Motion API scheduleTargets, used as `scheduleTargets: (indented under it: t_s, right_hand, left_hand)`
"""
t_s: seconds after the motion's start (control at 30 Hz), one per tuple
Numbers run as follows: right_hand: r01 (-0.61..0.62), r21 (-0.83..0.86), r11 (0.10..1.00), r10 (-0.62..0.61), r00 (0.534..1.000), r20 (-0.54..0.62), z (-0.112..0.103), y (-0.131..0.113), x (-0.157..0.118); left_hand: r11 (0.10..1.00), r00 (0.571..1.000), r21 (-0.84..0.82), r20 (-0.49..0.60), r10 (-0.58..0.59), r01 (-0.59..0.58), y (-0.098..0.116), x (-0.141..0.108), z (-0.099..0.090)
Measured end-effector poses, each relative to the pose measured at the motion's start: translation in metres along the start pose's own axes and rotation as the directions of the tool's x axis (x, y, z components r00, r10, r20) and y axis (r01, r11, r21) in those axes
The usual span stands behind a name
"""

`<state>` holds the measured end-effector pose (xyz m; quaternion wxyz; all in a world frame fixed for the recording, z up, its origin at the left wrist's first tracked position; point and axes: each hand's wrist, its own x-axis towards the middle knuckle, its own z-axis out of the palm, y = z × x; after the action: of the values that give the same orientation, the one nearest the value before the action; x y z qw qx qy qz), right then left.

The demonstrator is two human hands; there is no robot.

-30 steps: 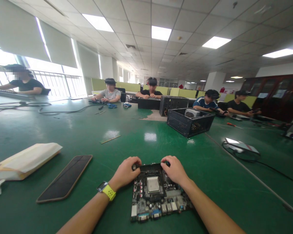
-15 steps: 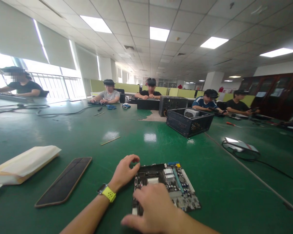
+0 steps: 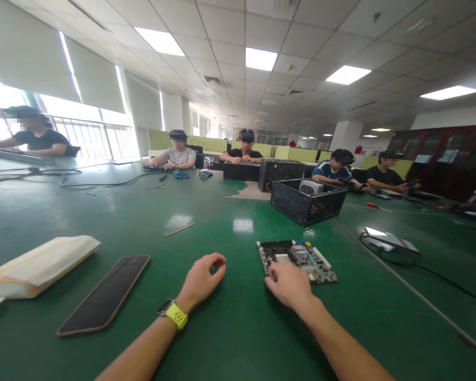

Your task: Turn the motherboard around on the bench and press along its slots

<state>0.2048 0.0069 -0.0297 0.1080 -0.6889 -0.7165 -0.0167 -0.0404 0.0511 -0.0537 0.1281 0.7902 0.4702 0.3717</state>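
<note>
A motherboard (image 3: 313, 264) with white and blue slots lies on the green table (image 3: 238, 328), right of centre. My right hand (image 3: 289, 283) is at its near left edge, thumb and fingers bent; the fingertips are partly hidden, and whether they grip the board is unclear. To the left, my left hand (image 3: 203, 275) rests at the table, apart from the board. Its thumb and forefinger curl toward each other, with nothing visible between them, and a yellow-green watch band (image 3: 176, 315) is round the wrist.
Left of my left hand lie a phone (image 3: 105, 296) and a paper packet (image 3: 43, 264). A thin stick (image 3: 180, 229) is farther ahead. Beyond the board stands an open computer case (image 3: 307, 201). A cabled device (image 3: 392, 241) sits at the right. Several people sit around the table.
The motherboard and my right hand have moved away from me and to the right, leaving a gap beside my left hand. My left hand has hardly moved.
</note>
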Motion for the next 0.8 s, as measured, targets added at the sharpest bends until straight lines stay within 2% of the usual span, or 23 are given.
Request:
scheduleTargets:
  t_s: [0.1,0.17,0.23,0.3,0.4,0.47,0.5,0.53,0.57,0.6,0.63,0.67,0.7,0.73,0.77,0.8]
  right_hand:
    - [-0.209,-0.005,0.978,0.209,0.978,-0.02,-0.001,0.048,0.025]
    - [-0.255,0.023,0.967,0.256,0.966,-0.025,-0.001,0.069,0.033]
    - [-0.242,0.033,0.97,0.243,0.969,-0.034,0.0,0.076,0.034]
    - [-0.197,0.026,0.98,0.198,0.979,-0.041,0.001,0.07,0.031]
    - [-0.081,0.052,0.995,0.082,0.997,-0.013,0.0,0.043,0.02]
    - [0.042,0.15,0.988,-0.051,0.997,0.052,-0.003,0.02,0.007]
    - [0.108,0.245,0.963,-0.142,0.982,0.127,-0.005,0.009,-0.001]
    - [0.15,0.375,0.915,-0.251,0.939,0.237,-0.008,-0.001,-0.008]
    - [0.145,0.525,0.839,-0.375,0.853,0.364,-0.011,-0.01,-0.015]
    - [0.086,0.662,0.744,-0.503,0.725,0.471,-0.014,-0.016,-0.021]
    - [-0.007,0.763,0.647,-0.611,0.593,0.524,-0.016,-0.02,-0.024]
    - [-0.094,0.821,0.563,-0.682,0.509,0.526,-0.018,-0.022,-0.025]
    - [-0.138,0.855,0.5,-0.704,0.51,0.494,-0.017,-0.022,-0.023]
    - [-0.121,0.877,0.465,-0.671,0.597,0.439,-0.016,-0.019,-0.019]
    - [-0.057,0.881,0.47,-0.578,0.734,0.356,-0.012,-0.015,-0.013]
    - [0.025,0.854,0.52,-0.439,0.865,0.242,-0.008,-0.009,-0.006]
  left_hand:
    - [1.0,1.0,-0.004,0.016,-0.003,0.004,0.001,-0.001,0.0]
    - [1.0,1.0,-0.009,0.024,-0.004,0.004,0.001,-0.001,0.001]
    - [1.0,0.999,-0.012,0.034,-0.009,0.009,0.001,-0.001,0.001]
    - [1.0,0.999,-0.014,0.046,-0.011,0.012,0.001,-0.001,0.002]
    - [1.0,0.999,-0.022,0.052,0.002,-0.001,0.002,0.0,0.003]
    - [0.999,0.999,-0.028,0.05,0.018,-0.016,0.002,0.0,0.003]
    - [0.999,0.998,-0.031,0.049,0.027,-0.025,0.002,-0.001,0.003]
    - [0.999,0.998,-0.035,0.05,0.037,-0.035,0.003,-0.001,0.004]
    - [0.998,0.998,-0.041,0.051,0.047,-0.045,0.003,-0.001,0.004]
    - [0.997,0.997,-0.049,0.052,0.056,-0.054,0.004,-0.002,0.004]
    - [0.997,0.997,-0.057,0.053,0.064,-0.061,0.004,-0.002,0.005]
    - [0.996,0.996,-0.066,0.057,0.07,-0.066,0.004,-0.003,0.005]
    - [0.995,0.995,-0.073,0.067,0.073,-0.068,0.004,-0.003,0.005]
    - [0.995,0.994,-0.076,0.083,0.073,-0.067,0.004,-0.004,0.006]
    - [0.995,0.992,-0.075,0.104,0.074,-0.066,0.004,-0.004,0.006]
    - [0.995,0.989,-0.071,0.125,0.075,-0.066,0.004,-0.005,0.006]
